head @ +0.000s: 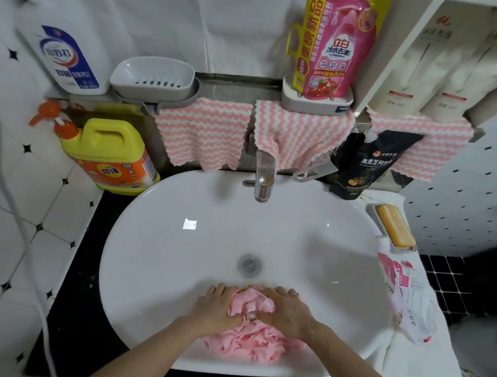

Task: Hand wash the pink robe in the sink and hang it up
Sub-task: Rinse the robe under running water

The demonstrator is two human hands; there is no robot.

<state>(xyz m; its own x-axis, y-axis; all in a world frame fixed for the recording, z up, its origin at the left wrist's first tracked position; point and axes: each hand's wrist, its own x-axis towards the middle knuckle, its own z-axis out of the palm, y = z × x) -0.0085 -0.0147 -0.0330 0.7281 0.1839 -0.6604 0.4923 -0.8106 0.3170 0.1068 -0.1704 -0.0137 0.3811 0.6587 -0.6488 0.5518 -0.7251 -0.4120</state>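
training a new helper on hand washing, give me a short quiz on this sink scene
1. True or false: both the left hand and right hand touch the crumpled pink fabric robe.
2. The orange bar of soap lies on which side of the white oval ceramic sink? A left, B right.
3. Fill in: the yellow plastic detergent jug stands to the sink's ___.
Key: 1 true; 2 B; 3 left.
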